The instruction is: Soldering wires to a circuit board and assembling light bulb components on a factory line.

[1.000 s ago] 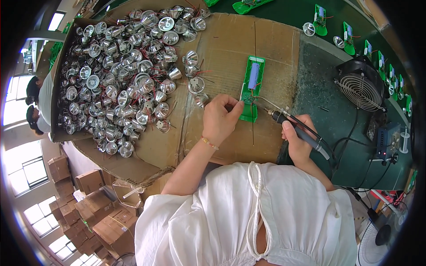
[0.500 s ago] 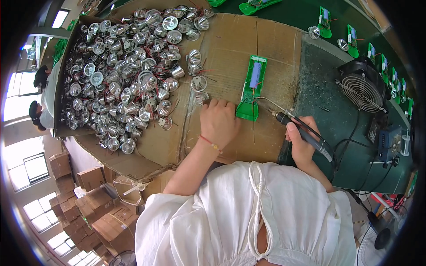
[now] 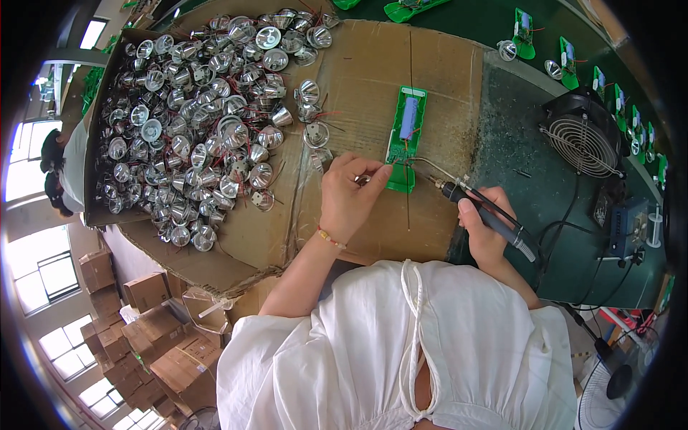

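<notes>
My right hand (image 3: 487, 222) grips a soldering iron (image 3: 494, 221) with a dark handle and a thin metal solder-feed tube (image 3: 438, 166). The tube's end reaches the small circuit board (image 3: 398, 152) in a green plastic housing (image 3: 401, 181). A blue cylindrical battery (image 3: 409, 118) lies in the housing's upper part. My left hand (image 3: 347, 193) is closed just left of the board, thumb and forefinger pinched beside it. Something small and shiny shows between its fingers, mostly hidden. A silver lamp reflector (image 3: 320, 159) lies by its knuckles.
A cardboard box (image 3: 107, 136) at left is heaped with silver reflectors (image 3: 215, 107) with red wires. Flattened cardboard (image 3: 365, 64) covers the bench's middle. A black fan (image 3: 584, 136) and blue control box (image 3: 629, 228) stand at right. More green housings (image 3: 525, 43) line the far side.
My left hand has turned and its fingers have curled into a pinch by the board. The housing appears slightly shifted left and up. My right hand keeps its grip on the soldering iron.
</notes>
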`<action>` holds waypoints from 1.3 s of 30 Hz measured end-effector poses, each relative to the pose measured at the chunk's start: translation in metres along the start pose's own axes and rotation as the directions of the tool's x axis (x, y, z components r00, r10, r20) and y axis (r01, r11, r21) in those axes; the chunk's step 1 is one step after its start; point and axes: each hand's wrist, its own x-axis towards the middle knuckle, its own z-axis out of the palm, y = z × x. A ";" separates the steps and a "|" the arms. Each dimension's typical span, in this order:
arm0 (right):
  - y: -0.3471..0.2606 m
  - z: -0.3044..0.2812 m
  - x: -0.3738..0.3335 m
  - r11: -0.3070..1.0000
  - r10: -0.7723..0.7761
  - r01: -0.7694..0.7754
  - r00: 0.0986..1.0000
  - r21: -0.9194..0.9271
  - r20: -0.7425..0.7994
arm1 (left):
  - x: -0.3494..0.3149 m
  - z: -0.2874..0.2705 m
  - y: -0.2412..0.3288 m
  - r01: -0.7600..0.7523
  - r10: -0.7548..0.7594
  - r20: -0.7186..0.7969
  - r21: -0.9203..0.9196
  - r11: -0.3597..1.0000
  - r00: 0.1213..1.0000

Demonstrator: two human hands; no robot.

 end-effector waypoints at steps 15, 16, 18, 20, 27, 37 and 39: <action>-0.009 0.003 0.007 0.979 -0.108 0.125 0.988 -0.159 0.112 | 0.003 0.010 -0.007 -0.085 0.086 -0.003 0.060 0.995 0.996; -0.011 0.002 0.007 0.962 -0.130 0.161 0.981 -0.222 0.146 | 0.003 0.010 -0.006 -0.092 0.092 -0.006 0.053 0.994 0.996; -0.010 0.000 0.009 0.954 -0.198 0.232 0.964 -0.192 0.180 | 0.004 0.011 -0.006 -0.098 0.098 -0.007 0.044 0.994 0.995; -0.014 0.000 0.010 0.950 -0.164 0.211 0.965 -0.231 0.205 | 0.005 0.010 -0.006 -0.070 0.069 0.029 0.041 0.997 0.997; -0.012 -0.003 0.008 0.936 -0.253 0.290 0.948 -0.198 0.192 | 0.005 0.008 -0.005 -0.010 0.009 0.027 0.028 1.000 1.000; 0.011 -0.020 0.000 0.990 -0.135 0.133 0.989 -0.041 -0.053 | 0.005 0.010 -0.002 -0.033 0.032 0.028 0.043 0.999 0.999; 0.014 -0.023 0.001 0.994 -0.098 0.095 0.992 -0.045 -0.076 | 0.007 0.011 -0.001 -0.048 0.047 0.019 0.061 0.997 0.999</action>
